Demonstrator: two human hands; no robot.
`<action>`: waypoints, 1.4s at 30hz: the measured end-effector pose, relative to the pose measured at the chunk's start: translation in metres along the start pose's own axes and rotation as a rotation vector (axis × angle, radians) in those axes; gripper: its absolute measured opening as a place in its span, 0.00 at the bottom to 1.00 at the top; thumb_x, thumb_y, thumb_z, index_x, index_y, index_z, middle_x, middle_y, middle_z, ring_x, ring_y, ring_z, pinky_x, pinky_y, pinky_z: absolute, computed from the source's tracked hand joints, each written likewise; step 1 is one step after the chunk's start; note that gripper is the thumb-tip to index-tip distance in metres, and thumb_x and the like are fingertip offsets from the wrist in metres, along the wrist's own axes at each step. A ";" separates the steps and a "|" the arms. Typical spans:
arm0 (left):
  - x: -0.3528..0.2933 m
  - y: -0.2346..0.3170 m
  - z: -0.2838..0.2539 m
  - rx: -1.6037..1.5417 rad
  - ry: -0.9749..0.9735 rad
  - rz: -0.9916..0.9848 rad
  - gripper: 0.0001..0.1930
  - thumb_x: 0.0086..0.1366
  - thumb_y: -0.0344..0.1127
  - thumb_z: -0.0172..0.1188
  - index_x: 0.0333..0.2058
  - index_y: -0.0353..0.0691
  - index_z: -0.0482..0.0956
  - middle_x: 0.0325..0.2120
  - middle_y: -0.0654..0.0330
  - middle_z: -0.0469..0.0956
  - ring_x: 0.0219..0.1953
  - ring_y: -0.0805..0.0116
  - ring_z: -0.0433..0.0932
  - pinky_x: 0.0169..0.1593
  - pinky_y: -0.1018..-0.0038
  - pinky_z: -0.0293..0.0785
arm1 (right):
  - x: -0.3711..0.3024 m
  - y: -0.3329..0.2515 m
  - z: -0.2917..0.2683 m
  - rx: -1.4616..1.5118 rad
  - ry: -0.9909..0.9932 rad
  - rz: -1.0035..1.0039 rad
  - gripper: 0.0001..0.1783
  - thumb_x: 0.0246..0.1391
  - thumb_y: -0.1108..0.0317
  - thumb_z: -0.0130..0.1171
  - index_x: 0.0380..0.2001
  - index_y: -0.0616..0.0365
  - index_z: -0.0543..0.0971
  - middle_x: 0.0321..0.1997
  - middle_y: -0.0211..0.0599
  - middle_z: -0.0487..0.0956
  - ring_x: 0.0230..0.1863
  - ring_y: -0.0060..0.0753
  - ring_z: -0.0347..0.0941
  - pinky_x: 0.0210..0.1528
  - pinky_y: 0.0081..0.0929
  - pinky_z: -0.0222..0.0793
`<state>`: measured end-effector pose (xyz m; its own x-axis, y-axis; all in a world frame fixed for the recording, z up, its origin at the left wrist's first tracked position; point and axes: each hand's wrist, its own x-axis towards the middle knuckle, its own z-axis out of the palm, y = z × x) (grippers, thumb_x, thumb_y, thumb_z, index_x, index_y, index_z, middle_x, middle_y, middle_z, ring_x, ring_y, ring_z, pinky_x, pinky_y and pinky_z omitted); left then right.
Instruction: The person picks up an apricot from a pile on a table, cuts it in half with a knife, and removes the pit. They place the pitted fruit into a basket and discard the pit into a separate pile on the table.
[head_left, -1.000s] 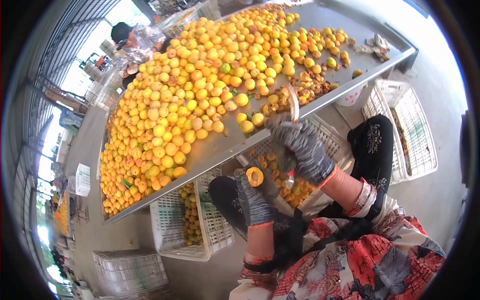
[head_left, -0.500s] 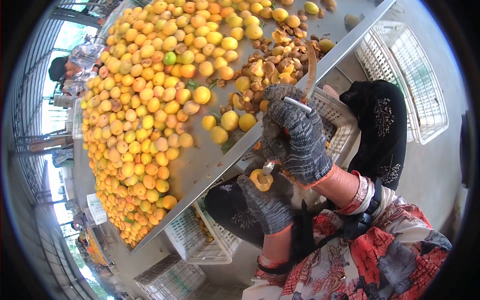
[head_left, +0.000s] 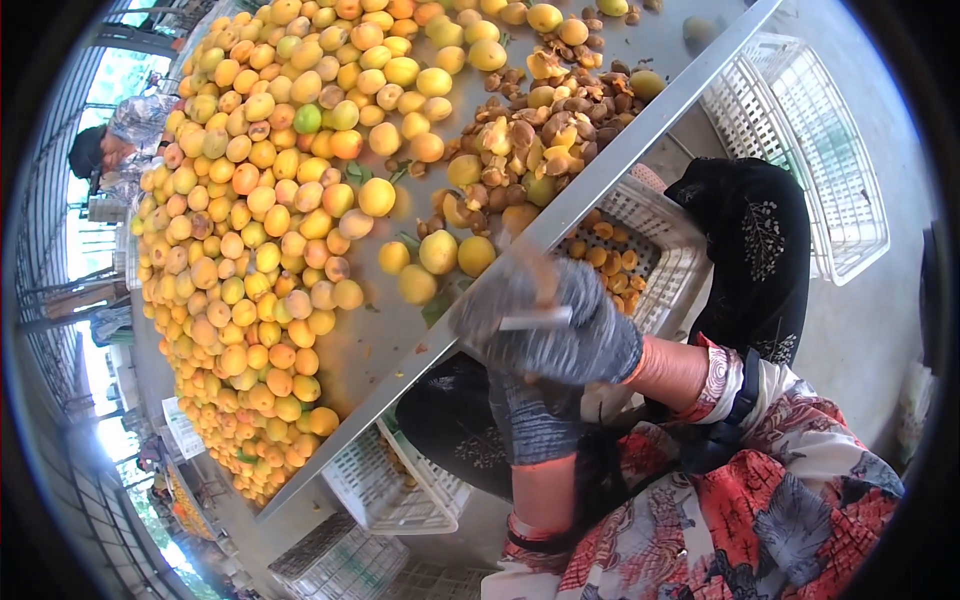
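My right hand [head_left: 585,320], in a grey knitted glove, is closed around a tool with a curved brownish blade and a whitish metal collar [head_left: 535,319]; motion smears it. Just below, my left hand [head_left: 535,425], in the same kind of glove, touches or nearly touches the right one. Its fingers are hidden behind the right hand, and so is anything in them. Both hands are at the near edge of a metal table [head_left: 370,340] heaped with yellow-orange apricots [head_left: 265,200]. Near the edge lies a pile of brown pits and fruit scraps [head_left: 545,135].
Below the table edge, a white crate [head_left: 680,215] holds apricot halves [head_left: 607,262]. More white crates stand at the right [head_left: 850,190] and lower left [head_left: 405,520]. My black-clad knees flank the hands. Another person [head_left: 125,135] is at the far left.
My right hand has swung down and left, bringing the tool low over my left hand. The halved apricot that showed in my left hand is now out of sight. The view has shifted slightly.
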<state>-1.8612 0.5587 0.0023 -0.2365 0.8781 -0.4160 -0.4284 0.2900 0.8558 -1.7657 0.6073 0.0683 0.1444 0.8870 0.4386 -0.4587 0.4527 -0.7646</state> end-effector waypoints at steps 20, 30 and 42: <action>-0.040 0.054 -0.049 0.333 -0.105 0.073 0.17 0.58 0.44 0.50 0.40 0.37 0.71 0.35 0.59 0.73 0.37 0.69 0.71 0.35 0.73 0.71 | -0.034 -0.059 0.052 -1.025 -0.601 0.354 0.20 0.42 0.63 0.52 0.43 0.52 0.71 0.37 0.44 0.73 0.35 0.44 0.71 0.35 0.35 0.69; -0.002 0.070 -0.043 0.104 -0.043 -0.404 0.19 0.61 0.44 0.46 0.45 0.37 0.67 0.36 0.62 0.71 0.33 0.71 0.73 0.31 0.77 0.72 | -0.008 -0.048 0.053 -0.282 0.000 0.517 0.18 0.44 0.71 0.56 0.41 0.59 0.70 0.29 0.33 0.73 0.29 0.29 0.71 0.36 0.24 0.68; 0.043 0.070 -0.077 0.676 -0.408 0.143 0.21 0.62 0.40 0.46 0.51 0.37 0.62 0.51 0.53 0.61 0.54 0.63 0.59 0.55 0.74 0.55 | 0.172 0.089 0.083 -1.236 -0.704 0.132 0.30 0.40 0.66 0.57 0.51 0.51 0.65 0.43 0.48 0.71 0.40 0.44 0.71 0.42 0.31 0.66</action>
<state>-1.9691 0.5878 0.0208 0.1439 0.9563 -0.2545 0.2335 0.2171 0.9478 -1.8543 0.7930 0.1146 -0.4643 0.8645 0.1924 0.6640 0.4835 -0.5704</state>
